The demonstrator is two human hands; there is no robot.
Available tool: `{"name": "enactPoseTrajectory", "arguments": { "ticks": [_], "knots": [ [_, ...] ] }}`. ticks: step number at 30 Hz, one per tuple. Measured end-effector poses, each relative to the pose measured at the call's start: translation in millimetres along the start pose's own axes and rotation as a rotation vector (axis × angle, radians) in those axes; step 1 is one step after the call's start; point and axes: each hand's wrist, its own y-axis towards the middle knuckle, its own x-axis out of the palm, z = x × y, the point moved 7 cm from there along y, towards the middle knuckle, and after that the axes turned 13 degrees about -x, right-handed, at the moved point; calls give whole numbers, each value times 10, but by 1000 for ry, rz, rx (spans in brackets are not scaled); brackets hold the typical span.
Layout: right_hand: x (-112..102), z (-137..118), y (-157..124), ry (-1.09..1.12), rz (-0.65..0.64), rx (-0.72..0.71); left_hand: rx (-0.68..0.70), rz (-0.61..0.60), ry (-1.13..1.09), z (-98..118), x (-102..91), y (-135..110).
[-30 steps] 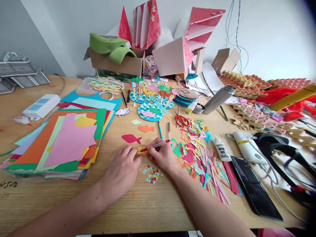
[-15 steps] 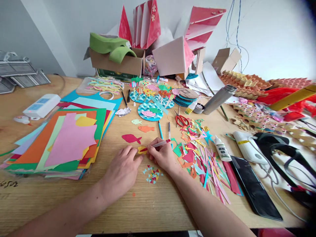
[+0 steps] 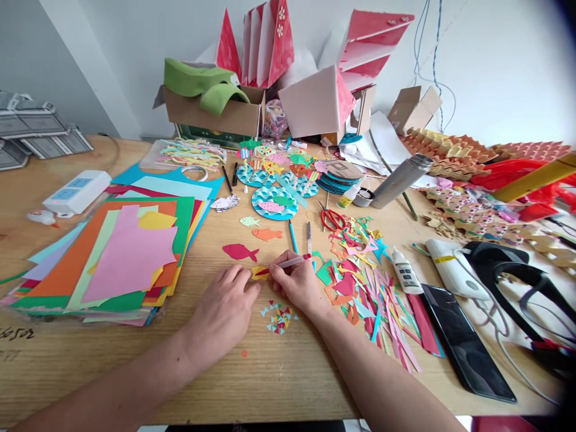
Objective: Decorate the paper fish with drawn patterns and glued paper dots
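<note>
My right hand (image 3: 297, 287) grips a red pen (image 3: 291, 262), its tip over a small yellow paper cutout (image 3: 258, 274). My left hand (image 3: 228, 303) lies on the table with its fingers closed at the left edge of that cutout, holding it down. Fingers of both hands cover part of it, so its full outline is hidden. Just beyond lie a dark red paper fish (image 3: 240, 251), an orange paper fish (image 3: 267, 234) and a pale green dotted fish (image 3: 249, 221). Closer to me, between the forearms, is a patch of tiny coloured paper triangles (image 3: 279, 319).
Stacked coloured paper (image 3: 128, 258) fills the left. Paper scraps (image 3: 351, 282), red scissors (image 3: 332, 219), a glue bottle (image 3: 406, 273) and a phone (image 3: 468, 342) lie to the right. Blue wave-decorated discs (image 3: 258, 207) and a grey flask (image 3: 402, 180) are farther back.
Both hands, the pen and the yellow cutout keep nearly the same place. Only a very slight shift of the whole view shows.
</note>
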Motion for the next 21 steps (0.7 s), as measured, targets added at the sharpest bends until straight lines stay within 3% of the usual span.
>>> {"name": "enactPoseTrajectory", "arguments": {
  "ticks": [21],
  "knots": [
    [-4,-6,-7,27,7,41,2,-5,-2,2,-22,-20]
  ]
}}
